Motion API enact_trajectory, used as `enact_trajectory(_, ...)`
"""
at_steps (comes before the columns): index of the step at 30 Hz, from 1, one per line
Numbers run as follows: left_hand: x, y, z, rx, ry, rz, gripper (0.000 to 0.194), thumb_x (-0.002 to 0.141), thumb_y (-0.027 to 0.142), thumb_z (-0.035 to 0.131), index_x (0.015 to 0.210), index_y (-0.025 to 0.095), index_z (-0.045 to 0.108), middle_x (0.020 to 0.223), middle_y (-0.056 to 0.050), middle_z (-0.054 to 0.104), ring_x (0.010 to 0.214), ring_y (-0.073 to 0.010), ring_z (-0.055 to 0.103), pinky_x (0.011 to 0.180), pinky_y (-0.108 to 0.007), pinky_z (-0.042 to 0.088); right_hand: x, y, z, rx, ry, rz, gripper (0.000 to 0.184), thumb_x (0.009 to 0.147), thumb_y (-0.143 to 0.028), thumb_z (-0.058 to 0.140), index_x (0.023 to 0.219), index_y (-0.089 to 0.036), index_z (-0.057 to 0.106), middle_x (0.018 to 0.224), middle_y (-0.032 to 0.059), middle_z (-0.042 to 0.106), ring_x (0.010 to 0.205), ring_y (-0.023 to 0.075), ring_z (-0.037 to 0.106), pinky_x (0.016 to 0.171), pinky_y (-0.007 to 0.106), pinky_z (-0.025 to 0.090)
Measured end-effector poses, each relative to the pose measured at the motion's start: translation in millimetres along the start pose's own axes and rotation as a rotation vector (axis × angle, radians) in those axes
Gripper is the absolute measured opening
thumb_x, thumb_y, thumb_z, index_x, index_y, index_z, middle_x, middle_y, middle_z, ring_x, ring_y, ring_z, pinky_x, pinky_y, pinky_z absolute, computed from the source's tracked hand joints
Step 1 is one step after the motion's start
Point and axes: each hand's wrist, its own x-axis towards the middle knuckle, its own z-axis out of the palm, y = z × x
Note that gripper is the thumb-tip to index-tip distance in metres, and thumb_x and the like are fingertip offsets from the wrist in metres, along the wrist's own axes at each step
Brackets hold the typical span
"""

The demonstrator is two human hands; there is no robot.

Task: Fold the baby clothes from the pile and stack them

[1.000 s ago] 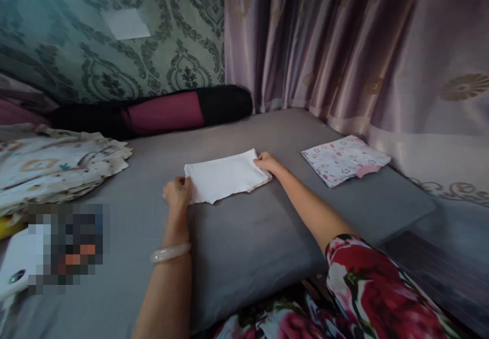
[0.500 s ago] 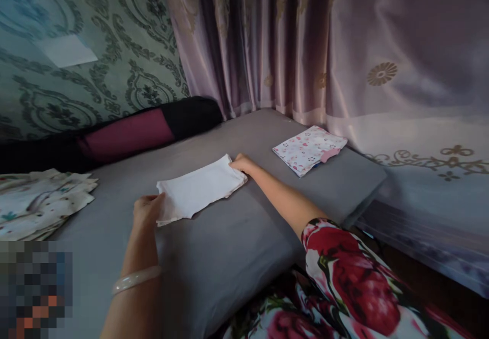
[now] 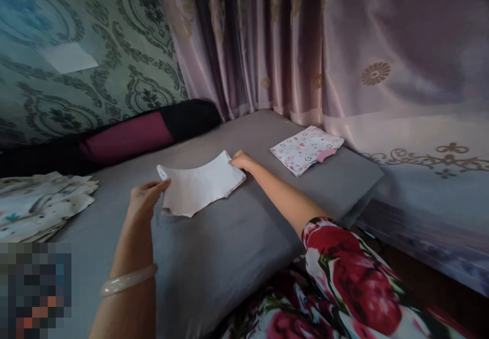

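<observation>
a tall mauve satin curtain with gold motifs (image 3: 344,48) is seen beyond the right hand (image 3: 241,161). below both hands, a broad grey fabric-covered bed (image 3: 237,257) is spread. a long black-and-maroon bolster (image 3: 128,136) is laid beyond the left hand (image 3: 147,196), against the wall. to the left of that hand, a loose pile of cream printed cloth (image 3: 42,201) is partly cut off by the frame. between the hands, a folded white cloth (image 3: 204,186) is held just over the bed; its left end is raised and its upper edge sags. just past the right hand, to its right, a folded white cloth with pink print (image 3: 296,149) is laid flat.

the left hand is pinched on the white cloth's left end; the right hand is clamped on its right end. such thin fabric is probably best handled with both ends gripped evenly and the layers pinched together, so that slipping and creases are avoided.

counted: two hands, one white cloth, one pink-printed cloth, one bolster, one curtain; the pile's layers cannot be counted.
</observation>
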Motion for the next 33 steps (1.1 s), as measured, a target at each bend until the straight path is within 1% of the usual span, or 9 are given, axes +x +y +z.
enact_trajectory(3, -5.5, 16.7, 9.2, -0.124, -0.074, -0.038, 0.026, 0.061, 0.039, 0.071, 0.071, 0.015, 0.069, 0.047, 0.004, 0.046, 0.047, -0.01, 0.042, 0.045, -0.021, 0.033, 1.4, 8.0, -18.8, -0.014, 0.019, -0.001, 0.023, 0.085, -0.031, 0.062, 0.099, -0.017, 0.074, 0.106, 0.0098, 0.073, 0.096, 0.019, 0.068, 0.077, 0.023, 0.049)
enact_trajectory(6, -11.8, 32.3, 25.7, -0.246, -0.122, 0.007, 0.024, 0.062, 0.037, 0.071, 0.069, 0.015, 0.067, 0.049, 0.004, 0.047, 0.048, -0.0089, 0.042, 0.046, -0.021, 0.033, 5.3, 18.4, -43.4, -0.045, 0.072, 0.018, 0.019, 0.082, -0.026, 0.064, 0.094, -0.016, 0.075, 0.1, 0.0104, 0.074, 0.095, 0.0209, 0.068, 0.079, 0.025, 0.049)
enact_trajectory(10, -21.1, 51.7, 55.4, -0.364, -0.206, 0.039, 0.021, 0.064, 0.035, 0.07, 0.065, 0.014, 0.064, 0.052, 0.003, 0.048, 0.047, -0.0071, 0.04, 0.046, -0.02, 0.031, 8.7, 31.1, -78.1, 0.038, 0.152, 0.135, 0.013, 0.084, -0.019, 0.061, 0.079, -0.011, 0.071, 0.073, 0.0096, 0.071, 0.068, 0.0176, 0.068, 0.064, 0.025, 0.052)
enact_trajectory(13, -27.9, 66.0, 80.5, -0.441, -0.278, 0.042, 0.021, 0.066, 0.033, 0.07, 0.063, 0.014, 0.062, 0.053, 0.002, 0.049, 0.046, -0.006, 0.038, 0.045, -0.02, 0.029, 6.9, 38.9, -103.6, 0.203, 0.194, 0.198, 0.015, 0.087, -0.011, 0.053, 0.082, -0.006, 0.066, 0.063, 0.0066, 0.067, 0.049, 0.0105, 0.06, 0.054, 0.022, 0.05)
enact_trajectory(18, -42.0, 87.3, 123.2, -0.589, -0.378, 0.056, 0.026, 0.068, 0.037, 0.071, 0.062, 0.014, 0.061, 0.054, 0.002, 0.05, 0.046, -0.0053, 0.039, 0.045, -0.019, 0.027, 2.3, 59.6, -144.5, 0.283, 0.314, 0.231, 0.014, 0.091, -0.012, 0.052, 0.094, -0.001, 0.061, 0.059, 0.0057, 0.066, 0.047, 0.0093, 0.06, 0.05, 0.019, 0.049)
enact_trajectory(24, -64.3, 105.8, 174.2, -0.699, -0.52, 0.002, 0.029, 0.069, 0.038, 0.075, 0.064, 0.013, 0.062, 0.062, 0.0, 0.057, 0.048, -0.0042, 0.041, 0.045, -0.019, 0.027, -2.9, 103.5, -186.7, 0.181, 0.399, 0.285, 0.019, 0.091, -0.007, 0.047, 0.086, 0.001, 0.063, 0.073, 0.0153, 0.071, 0.057, 0.0115, 0.066, 0.053, 0.02, 0.05)
enact_trajectory(27, -76.9, 118.3, 201.0, -0.741, -0.594, -0.043, 0.027, 0.071, 0.036, 0.075, 0.065, 0.012, 0.062, 0.063, 0.0, 0.057, 0.047, -0.0036, 0.04, 0.045, -0.019, 0.027, -0.2, 133.0, -210.4, 0.116, 0.435, 0.319, 0.026, 0.094, -0.012, 0.044, 0.085, 0.0, 0.064, 0.079, 0.0185, 0.072, 0.058, 0.0123, 0.067, 0.051, 0.02, 0.049)
enact_trajectory(31, -94.5, 136.6, 236.6, -0.774, -0.66, -0.071, 0.025, 0.074, 0.033, 0.074, 0.066, 0.013, 0.063, 0.066, 0.0, 0.061, 0.047, -0.0033, 0.042, 0.046, -0.019, 0.027, 8.0, 175.0, -242.6, 0.015, 0.436, 0.365, 0.026, 0.093, -0.024, 0.053, 0.084, -0.006, 0.068, 0.076, 0.0147, 0.072, 0.058, 0.0153, 0.067, 0.047, 0.021, 0.051)
enact_trajectory(33, -101.8, 143.3, 252.8, -0.782, -0.689, -0.094, 0.022, 0.076, 0.031, 0.073, 0.067, 0.013, 0.064, 0.066, 0.0, 0.062, 0.048, -0.0035, 0.042, 0.046, -0.019, 0.027, 10.5, 193.3, -254.3, -0.012, 0.45, 0.326, 0.026, 0.092, -0.029, 0.056, 0.084, -0.007, 0.069, 0.073, 0.0142, 0.071, 0.061, 0.0194, 0.068, 0.044, 0.024, 0.051)
